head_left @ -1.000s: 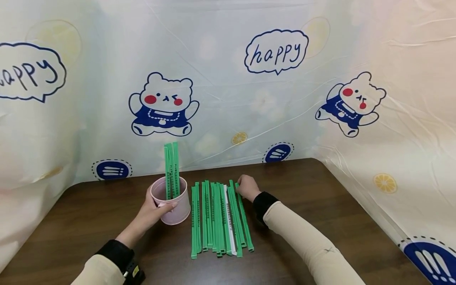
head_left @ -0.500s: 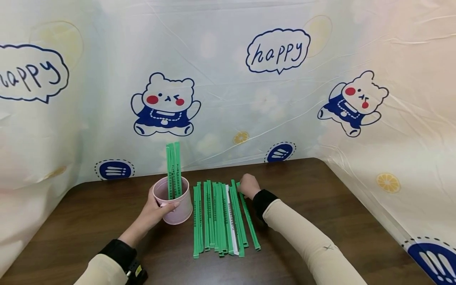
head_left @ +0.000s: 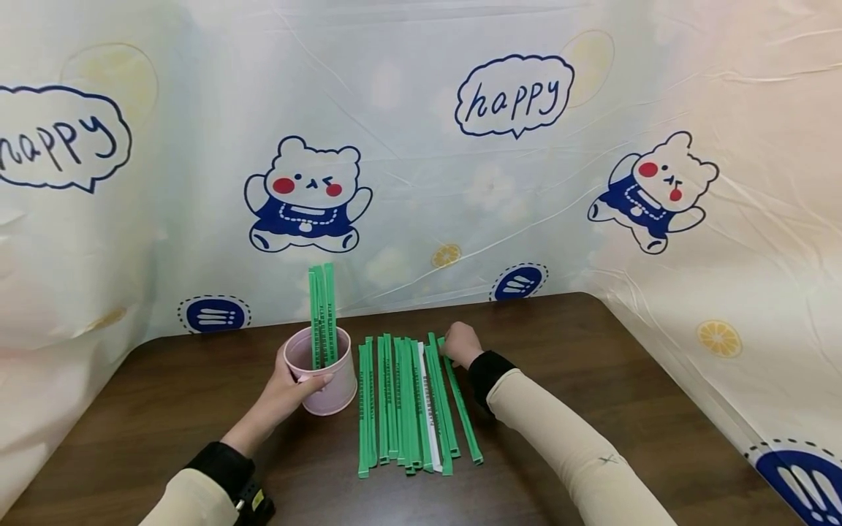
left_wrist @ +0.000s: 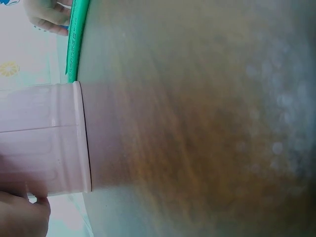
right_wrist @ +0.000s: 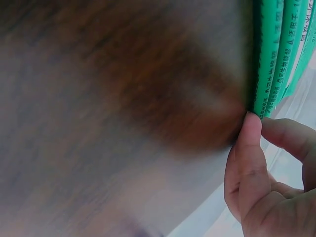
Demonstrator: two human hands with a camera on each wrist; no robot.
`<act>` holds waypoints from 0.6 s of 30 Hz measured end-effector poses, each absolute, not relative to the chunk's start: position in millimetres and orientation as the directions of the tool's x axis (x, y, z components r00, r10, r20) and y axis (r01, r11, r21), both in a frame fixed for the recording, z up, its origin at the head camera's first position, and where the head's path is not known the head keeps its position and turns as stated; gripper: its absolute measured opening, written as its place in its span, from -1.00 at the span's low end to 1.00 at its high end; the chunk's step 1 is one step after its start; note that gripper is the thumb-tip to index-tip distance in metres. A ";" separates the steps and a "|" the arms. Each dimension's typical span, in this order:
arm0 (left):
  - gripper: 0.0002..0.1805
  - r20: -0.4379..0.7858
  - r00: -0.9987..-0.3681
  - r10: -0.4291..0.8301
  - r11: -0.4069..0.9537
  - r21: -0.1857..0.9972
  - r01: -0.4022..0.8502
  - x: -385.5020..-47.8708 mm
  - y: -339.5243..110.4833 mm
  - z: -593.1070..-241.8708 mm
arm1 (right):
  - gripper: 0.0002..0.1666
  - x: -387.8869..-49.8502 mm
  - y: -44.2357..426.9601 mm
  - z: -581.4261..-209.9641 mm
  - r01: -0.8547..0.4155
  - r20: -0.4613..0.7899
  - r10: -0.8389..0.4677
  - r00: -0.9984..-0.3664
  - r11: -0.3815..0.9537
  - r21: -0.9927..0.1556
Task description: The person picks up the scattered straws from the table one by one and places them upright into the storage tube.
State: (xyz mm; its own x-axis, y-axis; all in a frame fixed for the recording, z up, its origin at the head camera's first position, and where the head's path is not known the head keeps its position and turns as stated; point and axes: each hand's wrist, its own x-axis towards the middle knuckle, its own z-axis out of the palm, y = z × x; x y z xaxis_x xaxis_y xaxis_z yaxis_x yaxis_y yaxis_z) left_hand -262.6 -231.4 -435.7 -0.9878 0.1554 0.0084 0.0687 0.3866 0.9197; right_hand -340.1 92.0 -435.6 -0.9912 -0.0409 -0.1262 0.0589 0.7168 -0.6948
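In the head view my left hand (head_left: 289, 387) holds a pink metal cup (head_left: 332, 387) upright, its thumb on the near side. Several green wrapped straws (head_left: 322, 314) stand in the cup. To its right, a row of green wrapped straws (head_left: 397, 402) lies side by side, with one white wrapped straw (head_left: 429, 409) among them. At the row's right side my right hand (head_left: 463, 345) pinches the far end of the outermost green straw (head_left: 465, 416). The right wrist view shows thumb and finger meeting at the end of a green straw (right_wrist: 267, 59). The cup's base hides in no view.
The brown wooden table (head_left: 559, 438) has rounded far corners. Behind and beside it hangs a pale sheet (head_left: 421, 168) printed with bears and the word happy. Black bands (head_left: 490, 372) are on both wrists.
The outermost green straw's near end has swung right, widening the gap to the row. My right hand stays at its far end, and the left hand keeps holding the cup. The view shifts slightly.
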 end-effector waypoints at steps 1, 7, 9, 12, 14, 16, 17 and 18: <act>0.11 0.007 -0.988 0.155 0.388 0.919 0.067 -262.3 -231.3 -435.9 | -0.27 -340.4 92.5 -435.3 0.061 -0.129 -0.041 -0.991 0.716 -0.696; 0.12 0.005 -0.989 0.150 0.382 0.922 0.063 -260.7 -231.5 -435.5 | -0.95 -340.4 98.1 -427.5 0.046 -0.101 -0.038 -0.994 0.694 -0.718; 0.12 0.007 -0.988 0.154 0.383 0.922 0.066 -260.9 -231.5 -435.1 | -0.67 -340.2 100.5 -423.5 0.032 -0.084 -0.043 -0.996 0.683 -0.730; 0.12 0.007 -0.988 0.156 0.383 0.921 0.067 -261.1 -230.9 -434.5 | -0.59 -341.0 104.9 -416.2 0.022 -0.072 -0.047 -0.996 0.676 -0.736; 0.12 0.004 -0.988 0.155 0.383 0.921 0.064 -260.9 -230.6 -433.8 | -0.55 -342.4 107.6 -410.1 0.009 -0.054 -0.047 -0.997 0.673 -0.740; 0.12 0.005 -0.988 0.152 0.377 0.924 0.063 -260.4 -230.7 -433.8 | -0.52 -344.5 110.1 -403.0 -0.011 -0.035 -0.054 -0.998 0.671 -0.741; 0.12 0.006 -0.988 0.152 0.373 0.926 0.063 -260.2 -231.0 -434.1 | -0.50 -345.7 111.0 -399.0 -0.021 -0.026 -0.060 -0.998 0.666 -0.746; 0.11 0.008 -0.988 0.152 0.370 0.927 0.064 -259.9 -231.3 -434.3 | -0.49 -347.6 111.8 -395.1 -0.035 -0.011 -0.065 -0.998 0.662 -0.749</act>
